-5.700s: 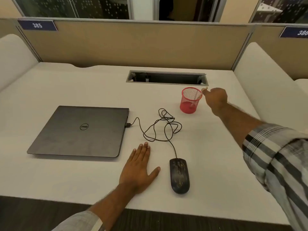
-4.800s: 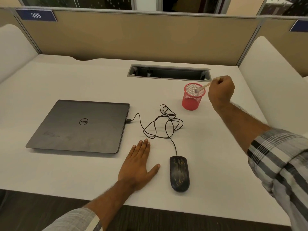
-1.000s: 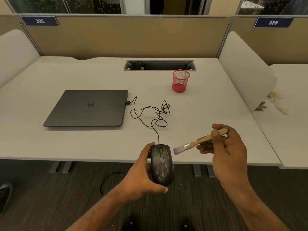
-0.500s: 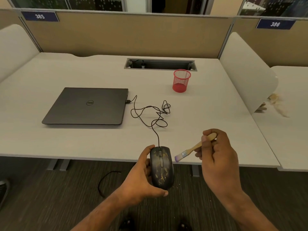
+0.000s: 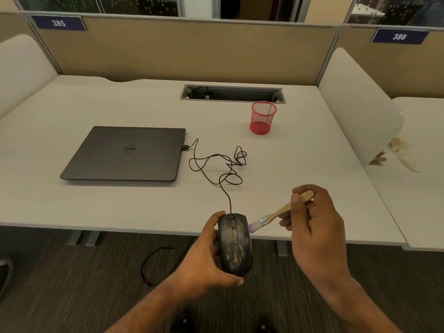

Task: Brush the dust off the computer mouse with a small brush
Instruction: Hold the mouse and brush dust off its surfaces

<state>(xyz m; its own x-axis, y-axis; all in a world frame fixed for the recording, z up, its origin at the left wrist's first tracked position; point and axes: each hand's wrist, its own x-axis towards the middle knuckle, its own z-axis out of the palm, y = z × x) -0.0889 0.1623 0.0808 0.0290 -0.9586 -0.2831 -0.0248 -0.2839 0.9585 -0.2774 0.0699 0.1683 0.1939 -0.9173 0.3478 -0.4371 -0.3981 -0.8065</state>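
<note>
Your left hand (image 5: 206,255) cups the computer mouse (image 5: 235,243) from its left side, fingers curled under the body and thumb along the tail end, holding it in the air just off the table's near edge (image 5: 144,230), over the floor. Yellowish dust streaks the mouse's back. Your right hand (image 5: 314,227) pinches the wooden handle of the small brush (image 5: 276,214) between thumb and curled fingers; the purple-tinted bristles sit at the mouse's right front shoulder, touching or nearly so; I cannot tell which.

Risks, as judged from here: the grip on the mouse is one-sided, so a firm stroke from the right could roll it out of your palm toward the floor. The cable (image 5: 216,164) runs taut-looking from the mouse's nose back over the edge; lifting further may tug it. Dust swept off falls on the dark carpet (image 5: 72,284), where pale specks already show.

Farther in, the cable lies in loose tangled loops mid-table and plugs into a closed grey laptop (image 5: 125,153) toward the left. A red mesh cup (image 5: 263,117) stands near the far edge, just before a recessed cable slot (image 5: 231,93). Tan partition panels close the back, labelled 385 and 386; white curved dividers flank both sides. Crumpled pale scraps (image 5: 401,150) lie on the neighbouring desk at right.
</note>
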